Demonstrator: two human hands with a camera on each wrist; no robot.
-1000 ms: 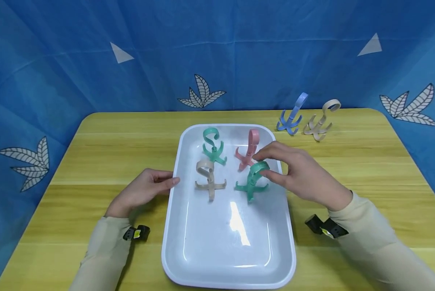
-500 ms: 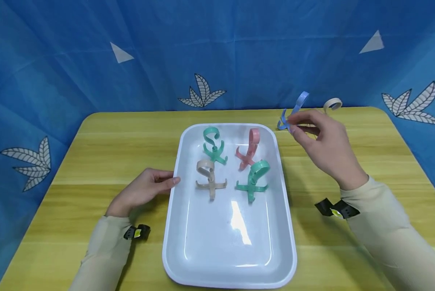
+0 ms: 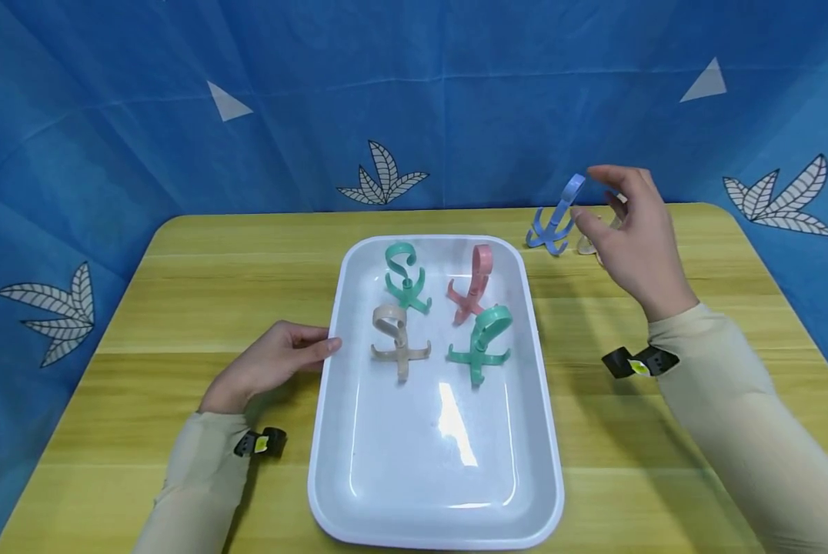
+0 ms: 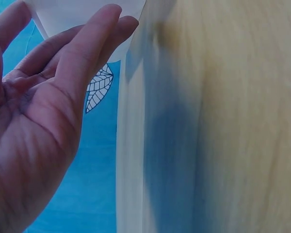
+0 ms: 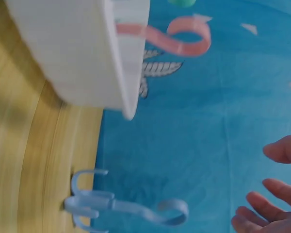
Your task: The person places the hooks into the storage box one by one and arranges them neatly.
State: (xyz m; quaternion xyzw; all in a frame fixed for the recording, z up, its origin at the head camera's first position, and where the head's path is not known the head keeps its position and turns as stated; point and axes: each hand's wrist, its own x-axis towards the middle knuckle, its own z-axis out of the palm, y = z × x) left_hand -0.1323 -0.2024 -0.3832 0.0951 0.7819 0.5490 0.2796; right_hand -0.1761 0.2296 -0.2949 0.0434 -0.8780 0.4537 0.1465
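In the head view, my left hand (image 3: 272, 365) holds the left rim of a white tray (image 3: 407, 469), thumb over the edge and fingers against its outer side. Four-pronged hanging hooks stand in the tray: a green hook (image 3: 408, 294), a pink hook (image 3: 479, 273), a beige hook (image 3: 402, 352) and another green hook (image 3: 479, 358). My right hand (image 3: 646, 246) is raised with thumb and fingers spread, close to a blue hook (image 3: 562, 211) at the table's back right. The right wrist view shows that blue hook (image 5: 131, 206) apart from the fingers. Another beige hook (image 3: 585, 245) is mostly hidden behind the right hand.
A yellow wood-grain table (image 3: 213, 277) lies under everything. Right behind its back edge hangs a blue cloth (image 3: 282, 154) with leaf prints. The tray's raised rim stands between the hooks inside and the two outside.
My right hand has gone from the front green hook in the tray to the back right, first low by the blue hook, then higher, fingers spread wider. The left hand stays put.
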